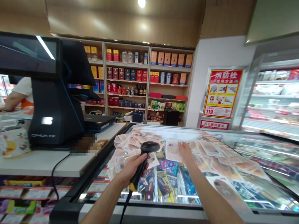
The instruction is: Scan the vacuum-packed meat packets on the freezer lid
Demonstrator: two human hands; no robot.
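Observation:
My left hand (133,169) is wrapped round the handle of a black barcode scanner (149,147), whose cable hangs down toward the lower edge. In my right hand (185,151) is the edge of a flat clear plastic packet (173,150) with a small printed code on it. The scanner head is just left of this packet. Both hands are over the glass top of a chest freezer (136,202). Many similar flat packets lie on the glass, in a heap (130,141) at the left and a spread (224,160) at the right.
A checkout terminal (53,105) stands on a white counter (65,165) at the left. Behind it shows another person's arm (17,95). Shelves of boxes and bottles (127,74) line the back wall. A glass-fronted fridge (273,102) stands at the right.

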